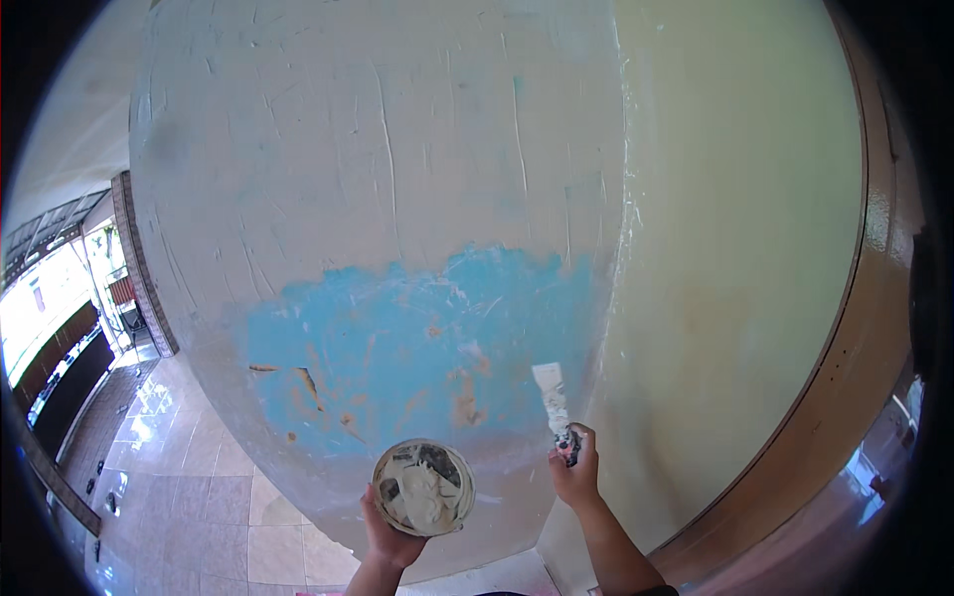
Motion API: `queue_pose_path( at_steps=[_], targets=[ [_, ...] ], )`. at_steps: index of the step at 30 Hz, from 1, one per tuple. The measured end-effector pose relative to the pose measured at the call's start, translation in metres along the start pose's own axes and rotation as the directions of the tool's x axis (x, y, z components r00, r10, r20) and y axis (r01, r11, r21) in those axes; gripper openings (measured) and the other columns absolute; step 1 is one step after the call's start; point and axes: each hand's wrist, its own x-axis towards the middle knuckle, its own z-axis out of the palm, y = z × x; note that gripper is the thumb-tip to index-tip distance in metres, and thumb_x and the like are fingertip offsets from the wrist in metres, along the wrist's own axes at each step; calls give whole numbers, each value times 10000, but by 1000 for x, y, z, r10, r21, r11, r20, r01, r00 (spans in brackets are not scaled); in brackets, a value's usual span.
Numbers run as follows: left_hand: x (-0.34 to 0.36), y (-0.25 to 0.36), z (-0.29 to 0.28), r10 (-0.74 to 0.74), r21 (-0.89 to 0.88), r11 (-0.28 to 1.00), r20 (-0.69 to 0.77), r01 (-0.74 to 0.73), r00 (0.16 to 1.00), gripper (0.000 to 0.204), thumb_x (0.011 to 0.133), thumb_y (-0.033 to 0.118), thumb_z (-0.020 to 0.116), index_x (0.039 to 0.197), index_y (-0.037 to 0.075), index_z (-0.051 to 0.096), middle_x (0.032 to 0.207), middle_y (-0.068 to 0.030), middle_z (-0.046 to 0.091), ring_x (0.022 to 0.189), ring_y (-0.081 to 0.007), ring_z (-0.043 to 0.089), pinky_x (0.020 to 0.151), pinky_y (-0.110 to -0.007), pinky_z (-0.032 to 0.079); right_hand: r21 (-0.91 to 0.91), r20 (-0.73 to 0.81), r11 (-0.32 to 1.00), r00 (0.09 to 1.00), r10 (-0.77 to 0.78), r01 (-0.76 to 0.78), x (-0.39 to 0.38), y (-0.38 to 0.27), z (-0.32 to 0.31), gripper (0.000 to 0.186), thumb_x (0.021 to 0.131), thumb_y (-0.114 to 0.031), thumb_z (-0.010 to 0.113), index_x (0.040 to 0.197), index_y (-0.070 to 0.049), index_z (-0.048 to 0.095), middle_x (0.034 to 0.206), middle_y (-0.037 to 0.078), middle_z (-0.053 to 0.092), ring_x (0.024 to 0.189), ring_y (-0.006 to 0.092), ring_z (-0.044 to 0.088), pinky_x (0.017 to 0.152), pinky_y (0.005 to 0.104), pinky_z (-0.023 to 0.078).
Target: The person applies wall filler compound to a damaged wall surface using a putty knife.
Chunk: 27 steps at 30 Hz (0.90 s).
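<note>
My left hand [391, 537] is wrapped around the side and underside of a round tub [468, 494], whose mouth tilts toward me. Inside lies a thick off-white putty [429, 497], heaped in the middle with darker patches of the tub showing around it. My right hand [578, 472] grips the dark, smeared handle of a putty knife [553, 397], blade up. Whitish paste coats the blade, which is in front of the right part of a blue patch [397, 328] on the wall. From this view I cannot tell whether the blade touches the wall.
Grey skim coat with raised ridges covers the wall [328, 149] above the blue patch. A pale green-yellow wall [735, 228] meets it at a corner on the right, beside a brown door frame [795, 422]. Tiled floor [209, 507] and a bright opening [50, 298] lie left.
</note>
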Motion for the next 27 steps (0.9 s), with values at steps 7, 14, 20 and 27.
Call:
queue_pose_path(
  at_steps=[7,14,20,27],
  targets=[
    [0,53,22,125,42,991,29,-126,992,846,891,754,393,1522,190,379,1515,-74,443,1378,-332,433,1069,-628,377,-5,186,975,958,-216,221,-6,-65,10,371,901,-167,685,1217,-19,561,867,112,666,760,222,665,718,339,534],
    [1,86,27,296,46,954,5,-296,955,848,896,752,380,1527,186,359,1508,-92,435,1353,-382,437,927,-710,448,6,315,917,870,-379,398,-3,-102,23,299,883,-142,683,1163,-64,616,982,149,660,827,302,672,747,368,537],
    [-5,98,27,273,8,962,64,-274,960,844,900,742,378,1524,174,360,1502,-107,434,1345,-380,448,938,-680,458,-54,216,878,864,-454,475,23,-121,28,348,873,-131,696,1202,-81,595,973,152,644,825,316,661,735,379,534],
    [-3,100,10,259,-39,966,81,-257,963,863,885,764,393,1518,177,368,1505,-81,440,1356,-346,445,999,-627,425,-129,301,511,525,-796,850,114,-194,38,447,830,-80,692,1261,-127,583,972,115,624,829,307,625,702,404,526]
  ],
)
